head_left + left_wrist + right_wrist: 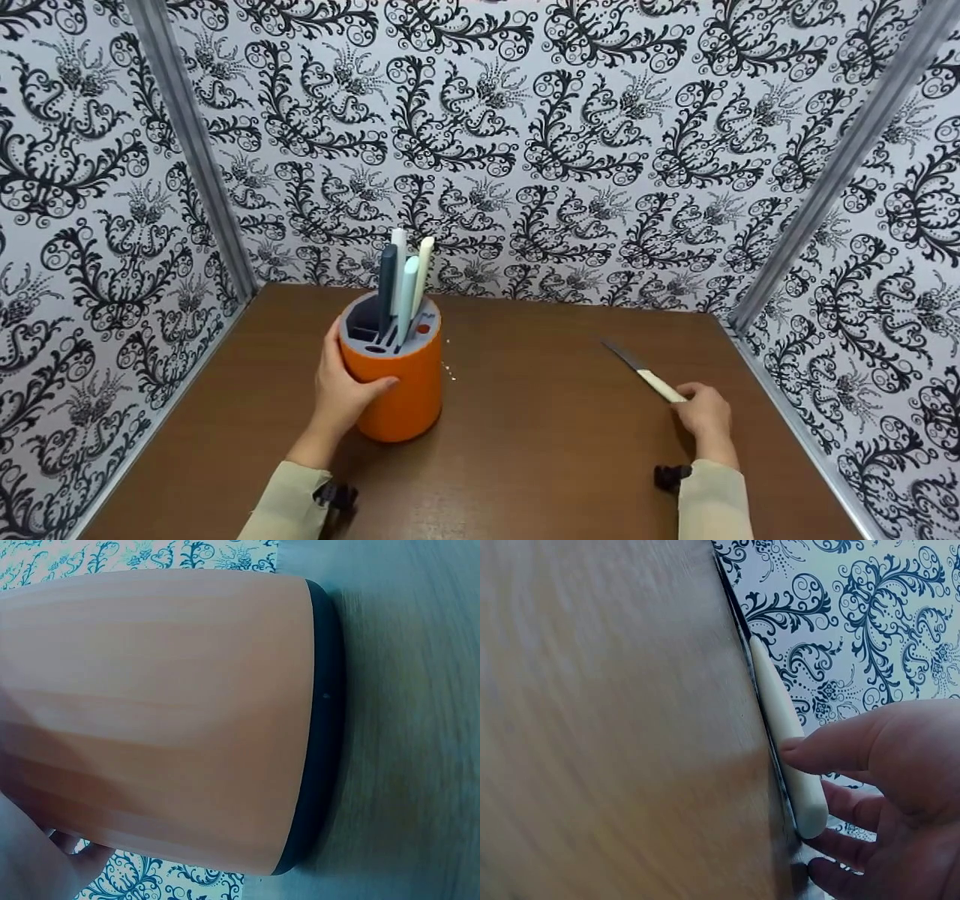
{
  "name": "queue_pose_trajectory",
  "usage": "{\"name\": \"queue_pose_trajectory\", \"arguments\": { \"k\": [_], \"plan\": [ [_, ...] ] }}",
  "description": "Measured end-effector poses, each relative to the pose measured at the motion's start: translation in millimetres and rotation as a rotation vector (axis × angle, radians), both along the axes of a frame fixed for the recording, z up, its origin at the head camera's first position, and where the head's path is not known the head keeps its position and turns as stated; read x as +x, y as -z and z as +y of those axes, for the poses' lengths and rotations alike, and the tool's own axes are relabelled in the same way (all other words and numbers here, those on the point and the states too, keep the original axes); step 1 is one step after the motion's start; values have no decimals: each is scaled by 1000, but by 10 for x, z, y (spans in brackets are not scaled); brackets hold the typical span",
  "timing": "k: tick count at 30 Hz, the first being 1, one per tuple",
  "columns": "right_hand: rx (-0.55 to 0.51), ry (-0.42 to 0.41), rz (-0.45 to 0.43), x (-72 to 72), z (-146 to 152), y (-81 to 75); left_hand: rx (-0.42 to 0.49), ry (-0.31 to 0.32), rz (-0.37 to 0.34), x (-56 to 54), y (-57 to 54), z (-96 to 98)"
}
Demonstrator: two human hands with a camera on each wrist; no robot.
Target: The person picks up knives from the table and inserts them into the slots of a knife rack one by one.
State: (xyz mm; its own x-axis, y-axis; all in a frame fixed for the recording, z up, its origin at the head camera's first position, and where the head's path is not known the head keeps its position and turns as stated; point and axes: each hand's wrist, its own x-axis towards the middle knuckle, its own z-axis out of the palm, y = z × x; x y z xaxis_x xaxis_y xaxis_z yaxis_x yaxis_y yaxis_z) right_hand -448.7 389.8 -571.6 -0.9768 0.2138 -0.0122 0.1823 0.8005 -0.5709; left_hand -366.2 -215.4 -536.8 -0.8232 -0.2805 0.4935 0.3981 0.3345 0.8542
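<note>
An orange round knife block point(409, 401) with a grey slotted top stands upright left of centre on the table. My left hand point(341, 390) grips its near left side, thumb across the front. Several handles rise from the slots: a dark blue one point(387, 281), a pale mint one point(407, 296), a cream one point(424, 270) and a whitish one behind. On the right, a knife point(658, 385) with a cream handle lies low over the table, blade toward the back. My right hand point(705, 416) pinches the handle's end; the right wrist view shows the thumb on the handle point(784, 705), fingers behind.
The brown table point(525, 450) runs back to a black-and-white patterned wall point(480, 150). Grey metal posts point(199, 150) stand at the back corners, and side panels close off left and right. Small white specks point(450, 371) lie right beside the block.
</note>
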Motion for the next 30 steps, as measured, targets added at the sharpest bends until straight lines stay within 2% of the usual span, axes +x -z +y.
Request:
{"name": "queue_pose_trajectory", "arguments": {
  "k": [4, 12, 16, 19, 22, 26, 28, 30],
  "plan": [
    [-14, -40, -17, 12, -9, -16, 0, 3, -6, 0, -1, 4],
    [-42, -168, 17, 17, -91, -35, 11, 2, 21, -13, 17, 4],
    [-119, -248, 41, -1, -130, -32, 13, 3, 21, -13, 27, 3],
    [-200, -301, 107, 11, -131, -115, 4, -2, 13, -9, 26, 4],
    [-363, -322, 213, 67, -138, -298, 2, -2, 7, -8, 19, 3],
    [-748, -327, 374, 181, -185, -562, 13, 0, 3, -11, 10, -3],
    [-943, -372, 438, 240, -203, -664, 14, -1, -2, -13, 12, -5],
    [-1093, -438, 482, 299, -210, -750, 13, -4, -12, -13, 15, -4]
  ]
}}
